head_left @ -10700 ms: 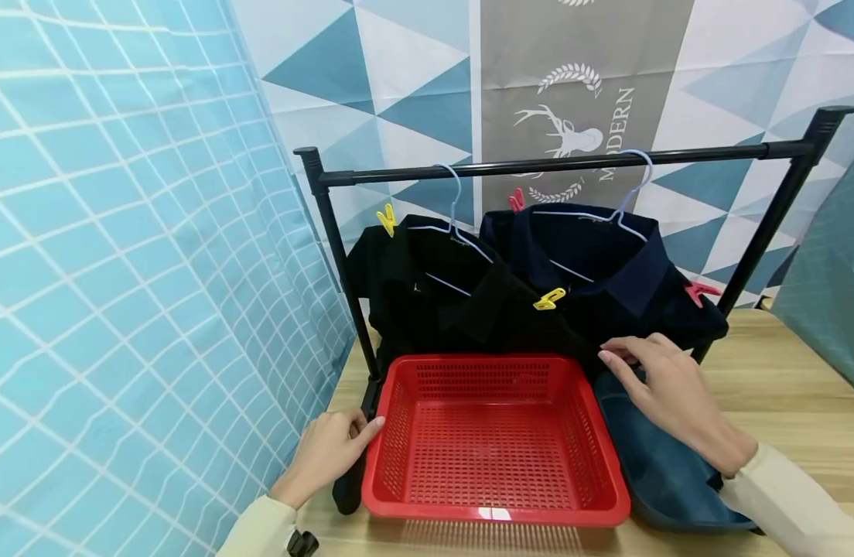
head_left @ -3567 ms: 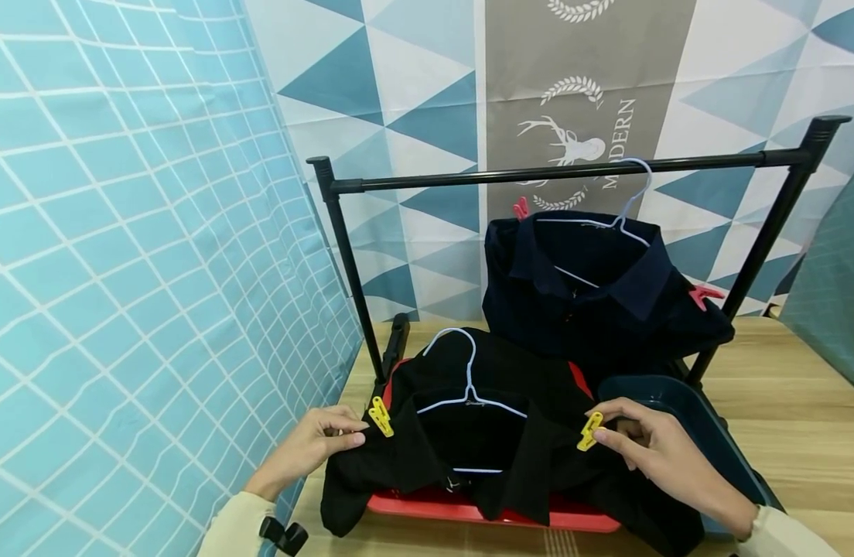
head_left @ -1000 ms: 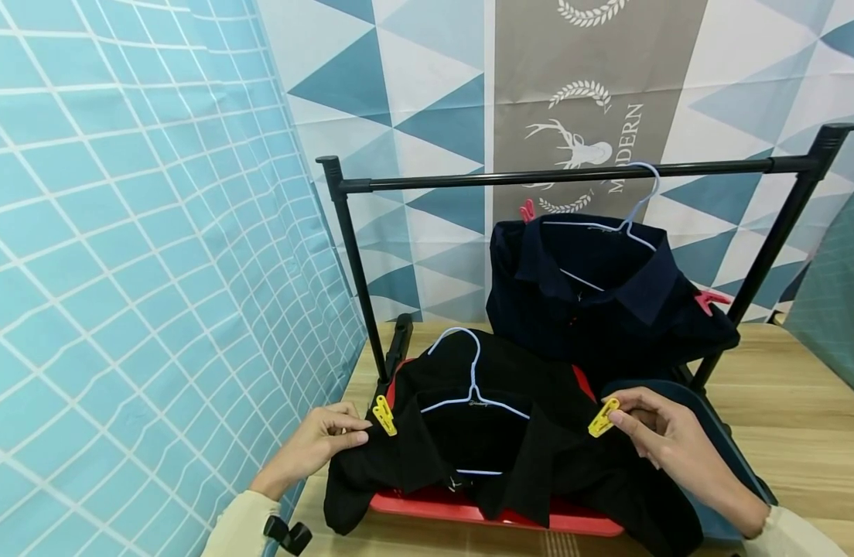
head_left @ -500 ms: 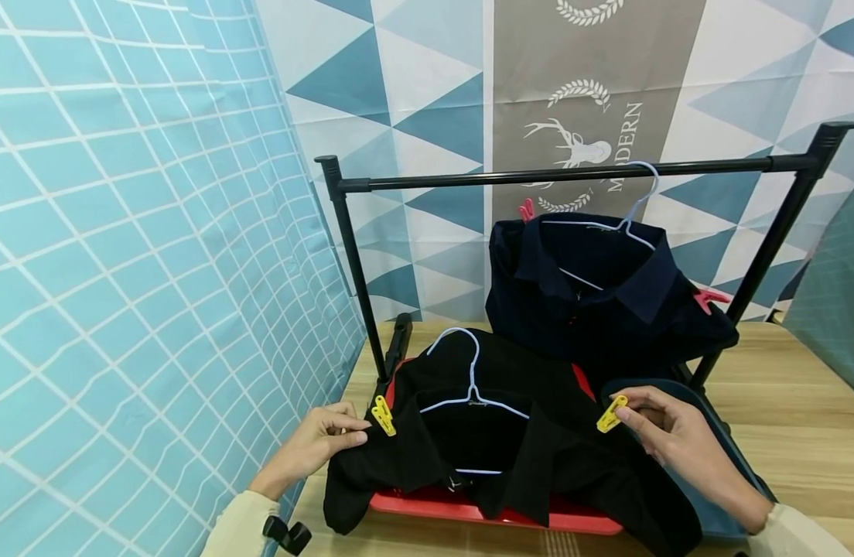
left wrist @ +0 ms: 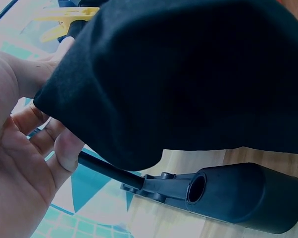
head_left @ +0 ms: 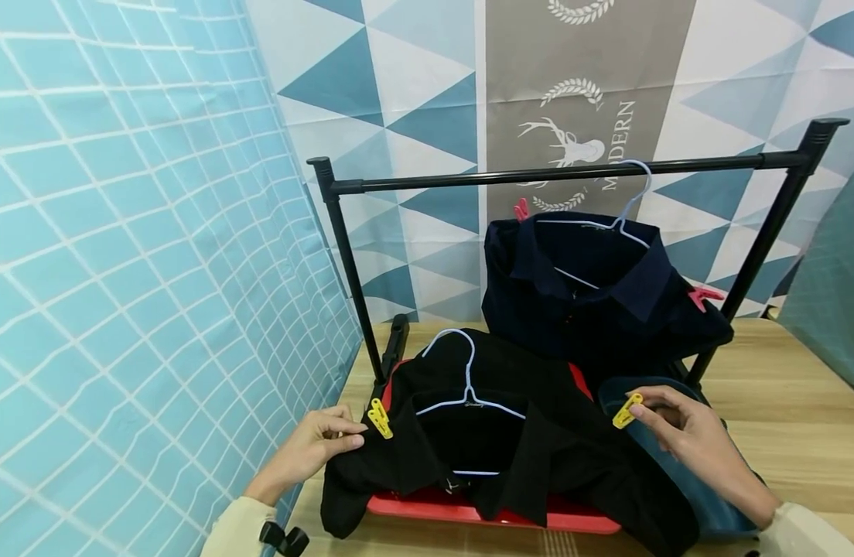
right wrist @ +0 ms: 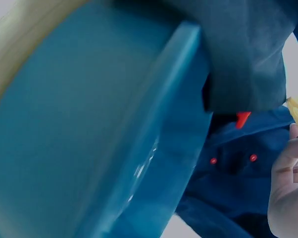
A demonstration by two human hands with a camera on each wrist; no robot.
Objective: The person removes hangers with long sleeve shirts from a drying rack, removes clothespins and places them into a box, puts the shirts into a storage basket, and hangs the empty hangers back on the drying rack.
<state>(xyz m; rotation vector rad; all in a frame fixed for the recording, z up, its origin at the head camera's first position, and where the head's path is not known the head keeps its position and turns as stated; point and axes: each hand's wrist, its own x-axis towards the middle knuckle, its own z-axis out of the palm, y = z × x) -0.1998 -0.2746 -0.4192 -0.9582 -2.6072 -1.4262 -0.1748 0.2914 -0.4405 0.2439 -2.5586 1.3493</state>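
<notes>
A black collared shirt (head_left: 483, 356) on a pale blue wire hanger (head_left: 470, 371) lies across a red basket (head_left: 524, 517). My left hand (head_left: 322, 445) pinches the shirt's shoulder at the left, beside a yellow clothespin (head_left: 380, 418) clipped there. In the left wrist view, the black cloth (left wrist: 198, 74) hangs from between thumb and fingers. My right hand (head_left: 691, 433) pinches another yellow clothespin (head_left: 627, 411) between thumb and index finger; its lower tip is right at the shirt's right edge. The right wrist view catches this clothespin (right wrist: 297, 111) and part of the hand (right wrist: 290, 183).
A black rack's bar (head_left: 469, 179) spans behind; on it hangs a navy shirt (head_left: 601, 325) with red pegs (head_left: 705, 298) at its shoulders. Partly under the right arm sits a dark blue basin (head_left: 705, 495). A blue tiled curtain (head_left: 155, 232) borders the left.
Since the oldest frame, the black shirt has come off the bar onto the red basket. Lately my right hand has shifted its yellow clothespin rightward, away from the collar; my left hand stays put.
</notes>
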